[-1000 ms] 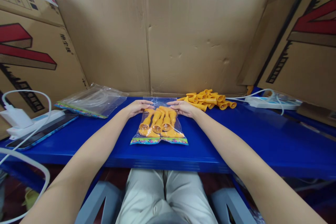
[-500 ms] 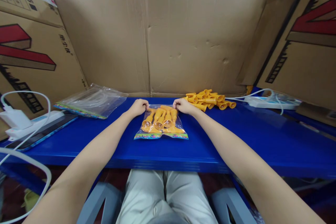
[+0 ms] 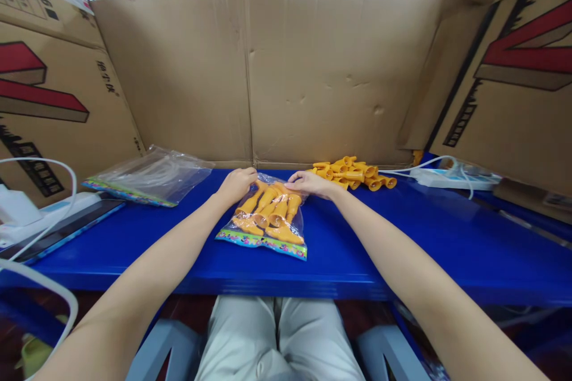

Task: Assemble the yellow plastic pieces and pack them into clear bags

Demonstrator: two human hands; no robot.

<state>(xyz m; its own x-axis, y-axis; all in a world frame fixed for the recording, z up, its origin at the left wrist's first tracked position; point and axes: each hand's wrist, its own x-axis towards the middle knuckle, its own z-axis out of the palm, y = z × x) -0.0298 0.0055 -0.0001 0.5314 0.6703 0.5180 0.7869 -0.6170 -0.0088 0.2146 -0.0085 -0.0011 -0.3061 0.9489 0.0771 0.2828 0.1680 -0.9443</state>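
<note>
A clear plastic bag with a colourful printed strip along its near edge lies tilted on the blue table. Inside it are several orange-yellow plastic pieces with flared, horn-like ends. My left hand is closed on the bag's far left corner, fingers bent and partly hidden. At the far right corner, my right hand pinches the plastic between thumb and fingers. Just beyond that hand sits a loose pile of the same orange-yellow pieces.
Flat clear bags lie at the left. Beside them are a phone and a white power strip with cables. Another power strip stands at the right. Cardboard walls in the back and sides of the blue table.
The bag has turned, its printed edge now slanting down to the right and lying closer to me. Both hands stay at its far corners, and the view has shifted slightly.
</note>
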